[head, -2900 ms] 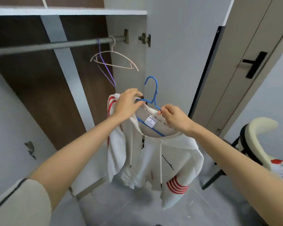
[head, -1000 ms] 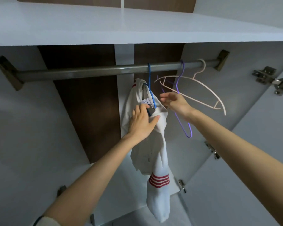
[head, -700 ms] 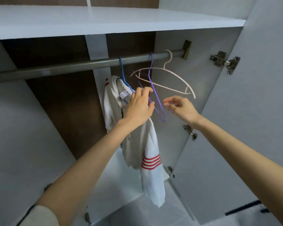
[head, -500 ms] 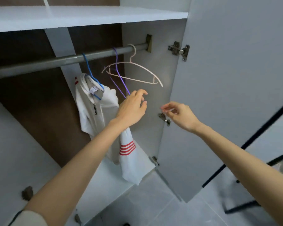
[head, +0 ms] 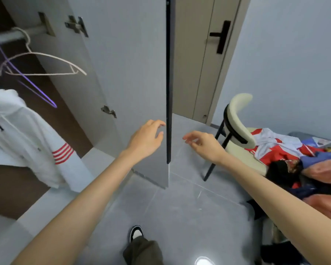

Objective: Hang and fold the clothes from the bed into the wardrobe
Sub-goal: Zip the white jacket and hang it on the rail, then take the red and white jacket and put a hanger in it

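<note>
**Both grips empty; the next clothes lie to your right.**

Your left grip and right grip hang loosely curled and hold nothing, one on each side of the edge of the tall grey wardrobe door. The white zip hoodie with red sleeve stripes is already inside the wardrobe, well off to your left, near a bare cream hanger and a thin purple hanger. The jumbled red, white, blue and pink heap of clothes lies low to your right. It spills over the seat of the cream curved-back chair and stretches on to the frame edge. Your right grip is nearer, and the door stands between the left grip and the heap, so the right should probably lead.
</note>
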